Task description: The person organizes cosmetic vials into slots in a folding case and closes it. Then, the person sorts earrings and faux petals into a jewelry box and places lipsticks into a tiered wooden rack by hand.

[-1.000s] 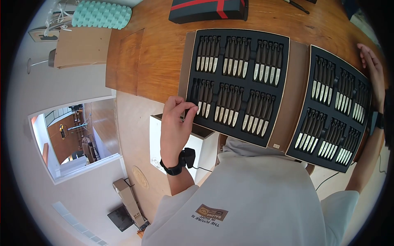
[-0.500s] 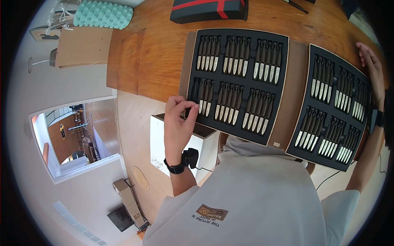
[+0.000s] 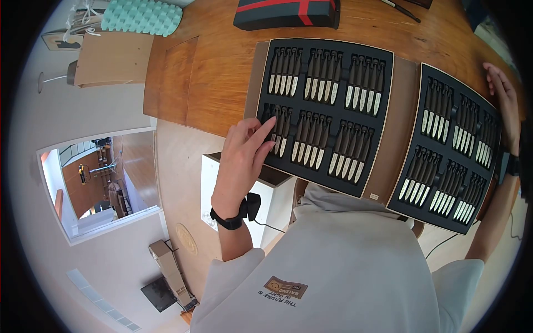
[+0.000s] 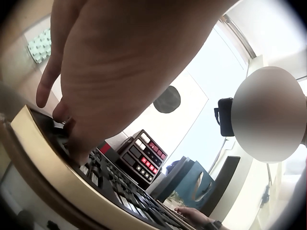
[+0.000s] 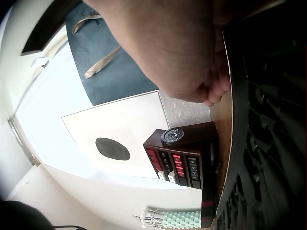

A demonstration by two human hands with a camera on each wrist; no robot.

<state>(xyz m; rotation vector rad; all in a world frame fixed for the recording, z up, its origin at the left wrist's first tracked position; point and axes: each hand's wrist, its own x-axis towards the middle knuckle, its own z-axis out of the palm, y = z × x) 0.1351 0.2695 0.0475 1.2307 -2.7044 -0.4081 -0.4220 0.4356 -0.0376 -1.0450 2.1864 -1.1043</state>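
Observation:
A two-panel case lies open, its left panel (image 3: 323, 114) and right panel (image 3: 444, 145) holding rows of slim dark pieces with pale tips (image 3: 310, 152). At the left panel's lower left group, my left hand (image 3: 239, 158) has index finger and thumb apart over the pieces. Its fingertips reach the case's gold-edged rim area in the left wrist view, where the hand (image 4: 115, 72) hides some pieces; contact cannot be told. My right hand (image 3: 502, 89) lies beside the right panel's outer edge with fingers loosely extended; the right wrist view shows this hand (image 5: 177, 52) near the dark insert.
A black box with red ribbon (image 3: 286, 12) sits behind the case on the wooden table (image 3: 216, 83). A white open box (image 3: 272, 213) stands below the table edge. A dark compartment rack (image 5: 184, 153) and a blue bag (image 5: 103, 57) appear in the right wrist view.
My left index finger has moved up from the pale tip toward the dark upper part of the pieces, parting from the thumb. The right hand looks unmoved.

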